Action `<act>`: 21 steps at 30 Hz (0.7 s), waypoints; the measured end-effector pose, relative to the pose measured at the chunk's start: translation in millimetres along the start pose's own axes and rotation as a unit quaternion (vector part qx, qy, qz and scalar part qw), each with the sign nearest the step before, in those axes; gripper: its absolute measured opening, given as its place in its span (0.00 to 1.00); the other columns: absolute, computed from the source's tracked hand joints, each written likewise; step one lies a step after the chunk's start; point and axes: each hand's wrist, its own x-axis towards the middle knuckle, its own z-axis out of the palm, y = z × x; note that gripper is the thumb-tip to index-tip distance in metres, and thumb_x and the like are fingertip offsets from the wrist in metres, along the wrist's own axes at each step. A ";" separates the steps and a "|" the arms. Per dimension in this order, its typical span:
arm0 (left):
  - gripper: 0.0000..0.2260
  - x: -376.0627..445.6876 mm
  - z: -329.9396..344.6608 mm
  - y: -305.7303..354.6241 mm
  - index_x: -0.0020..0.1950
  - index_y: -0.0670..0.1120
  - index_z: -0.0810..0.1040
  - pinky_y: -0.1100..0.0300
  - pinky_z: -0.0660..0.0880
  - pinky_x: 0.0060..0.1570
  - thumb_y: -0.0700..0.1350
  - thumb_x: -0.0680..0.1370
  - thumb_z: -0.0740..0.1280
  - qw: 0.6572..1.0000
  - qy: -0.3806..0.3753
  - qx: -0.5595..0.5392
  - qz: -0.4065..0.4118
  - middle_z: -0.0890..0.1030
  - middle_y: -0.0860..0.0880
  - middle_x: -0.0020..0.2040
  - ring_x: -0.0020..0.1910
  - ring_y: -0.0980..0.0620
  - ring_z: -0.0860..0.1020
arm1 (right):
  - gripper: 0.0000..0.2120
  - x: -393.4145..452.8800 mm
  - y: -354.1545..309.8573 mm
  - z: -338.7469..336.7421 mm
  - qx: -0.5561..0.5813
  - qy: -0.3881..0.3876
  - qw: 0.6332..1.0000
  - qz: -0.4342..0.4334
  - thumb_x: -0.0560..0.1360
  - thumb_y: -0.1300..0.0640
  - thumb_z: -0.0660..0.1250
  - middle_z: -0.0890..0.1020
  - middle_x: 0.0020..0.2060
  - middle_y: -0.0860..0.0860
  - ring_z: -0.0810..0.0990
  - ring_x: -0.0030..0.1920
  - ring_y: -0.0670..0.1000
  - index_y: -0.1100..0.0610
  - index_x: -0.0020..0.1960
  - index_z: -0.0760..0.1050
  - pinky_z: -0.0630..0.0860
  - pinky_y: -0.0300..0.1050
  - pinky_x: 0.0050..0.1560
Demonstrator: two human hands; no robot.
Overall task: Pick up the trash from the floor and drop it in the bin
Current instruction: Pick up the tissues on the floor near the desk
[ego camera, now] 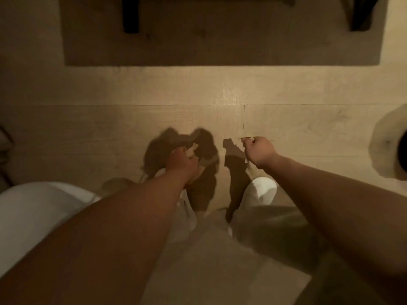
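My left hand (181, 162) reaches down over the pale wood floor (220, 91), its fingers closed around pale scraps of paper trash (192, 149) that stick out past the knuckles. My right hand (257, 151) is a closed fist low over the floor, pinching a small thin scrap (246, 139) at its fingertips; the scrap is barely visible. Dark shadows of both hands fall on the boards beneath them. The bin, if it is the round light thing (387, 146) at the right edge, is only partly in view.
A brown rug (220, 51) covers the floor ahead, with dark furniture legs (131, 16) standing on it and another (361, 14) at the top right. My legs in light trousers and a white shoe (263, 190) are below my hands. A white rounded object (33, 212) sits at lower left.
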 end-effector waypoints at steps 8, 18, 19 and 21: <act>0.12 -193.8 -109.0 40.2 0.59 0.42 0.79 0.58 0.76 0.39 0.43 0.78 0.64 0.999 -0.043 0.002 0.005 0.82 0.42 0.55 0.47 0.43 0.81 | 0.14 -196.0 -47.7 -86.6 0.023 -0.040 0.999 -0.002 0.80 0.55 0.58 0.81 0.37 0.58 0.77 0.35 0.55 0.65 0.49 0.75 0.69 0.43 0.31; 0.17 -341.4 -206.6 79.8 0.64 0.49 0.69 0.57 0.79 0.38 0.43 0.75 0.65 0.996 -0.091 -0.018 0.012 0.80 0.46 0.54 0.46 0.44 0.82 | 0.11 -378.8 -88.4 -156.4 0.119 0.008 0.993 0.023 0.76 0.61 0.57 0.78 0.40 0.58 0.72 0.30 0.54 0.60 0.54 0.74 0.63 0.37 0.19; 0.17 -346.2 -208.2 80.2 0.62 0.49 0.71 0.52 0.82 0.43 0.45 0.73 0.66 0.994 -0.109 -0.021 0.014 0.81 0.45 0.52 0.47 0.43 0.83 | 0.12 -389.3 -86.8 -156.6 0.142 0.018 0.989 0.022 0.76 0.61 0.57 0.79 0.38 0.57 0.72 0.28 0.53 0.59 0.56 0.75 0.62 0.36 0.18; 0.17 -336.1 -200.0 72.6 0.56 0.50 0.76 0.43 0.83 0.50 0.46 0.68 0.66 0.990 -0.133 -0.033 0.022 0.83 0.41 0.53 0.51 0.39 0.84 | 0.13 -406.2 -79.4 -156.3 0.189 0.034 0.981 0.022 0.76 0.61 0.59 0.78 0.34 0.51 0.71 0.27 0.49 0.56 0.55 0.79 0.62 0.34 0.16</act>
